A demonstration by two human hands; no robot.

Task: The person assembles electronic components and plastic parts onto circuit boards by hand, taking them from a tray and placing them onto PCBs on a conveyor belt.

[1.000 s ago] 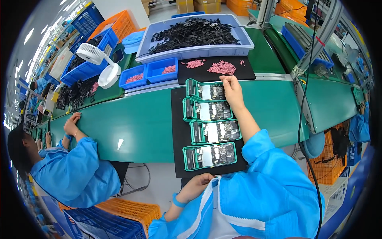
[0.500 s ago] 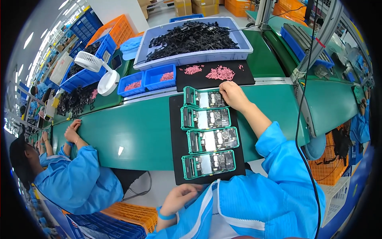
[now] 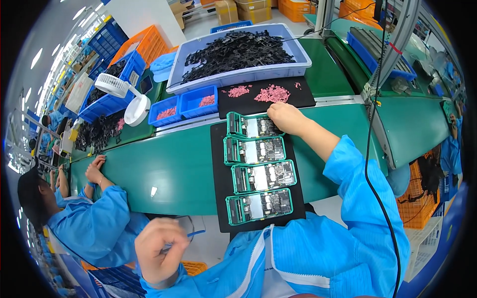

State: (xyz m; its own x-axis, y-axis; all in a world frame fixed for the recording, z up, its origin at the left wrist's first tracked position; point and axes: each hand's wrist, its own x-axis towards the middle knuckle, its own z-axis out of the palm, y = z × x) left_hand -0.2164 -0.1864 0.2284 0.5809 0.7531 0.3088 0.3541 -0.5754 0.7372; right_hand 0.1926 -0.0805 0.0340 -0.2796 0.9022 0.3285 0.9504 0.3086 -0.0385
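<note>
Several opened phone-like devices with green frames and bare circuit boards lie in a column on a black mat (image 3: 218,149). My right hand (image 3: 288,119) is at the upper right corner of the farthest device (image 3: 252,127), its fingers pinched down on the board. Whatever sits between those fingertips is hidden. Below it lie the second device (image 3: 254,150), the third device (image 3: 263,176) and the nearest device (image 3: 259,206). My left hand (image 3: 161,248) is raised off the table at lower left, fingers curled. A thin blue strip (image 3: 196,232) shows beside its fingertips; whether they hold it is unclear.
Small pink pieces (image 3: 272,93) lie on a second black mat (image 3: 303,97) beyond the devices. Two blue trays (image 3: 198,113) hold more pink pieces. Behind stands a large bin (image 3: 238,74) of black parts. A white fan (image 3: 136,111) and a co-worker (image 3: 94,218) are left. A black cable (image 3: 370,174) hangs at right.
My left hand has swung left and up, away from the near edge of the mat. My right hand has shifted slightly left and down onto the farthest device.
</note>
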